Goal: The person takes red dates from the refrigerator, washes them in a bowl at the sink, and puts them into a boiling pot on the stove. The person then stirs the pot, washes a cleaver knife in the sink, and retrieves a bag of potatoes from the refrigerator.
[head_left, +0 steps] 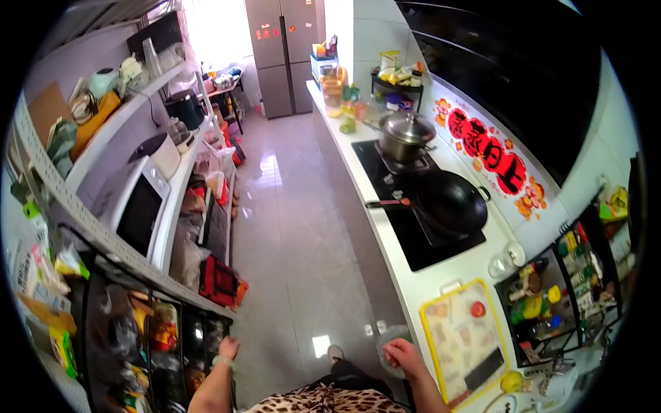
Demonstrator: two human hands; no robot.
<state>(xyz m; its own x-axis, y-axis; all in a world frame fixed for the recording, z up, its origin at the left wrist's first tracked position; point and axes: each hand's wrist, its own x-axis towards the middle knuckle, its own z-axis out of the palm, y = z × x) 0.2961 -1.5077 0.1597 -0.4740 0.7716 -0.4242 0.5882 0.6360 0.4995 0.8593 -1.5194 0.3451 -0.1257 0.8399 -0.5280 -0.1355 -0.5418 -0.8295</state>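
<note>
My left hand (228,349) hangs low on the left with its fingers loosely curled, a band at the wrist, near the dark rack of packaged goods. My right hand (404,356) is loosely closed beside the counter's front edge, with nothing showing in it. A clear plastic bag (391,339) hangs right by that hand. On the counter to its right lies a yellow-rimmed cutting board (441,337) bearing a red tomato (478,309) and a cleaver (484,369). A yellow round fruit (512,382) sits by the board's near corner.
A black wok (451,202) and a lidded steel pot (406,134) stand on the black cooktop (420,257). Left are shelves with a microwave (141,210) and a red bag (219,282). A tiled floor (292,227) runs to the grey fridge (275,62). Bottles (533,306) fill a rack.
</note>
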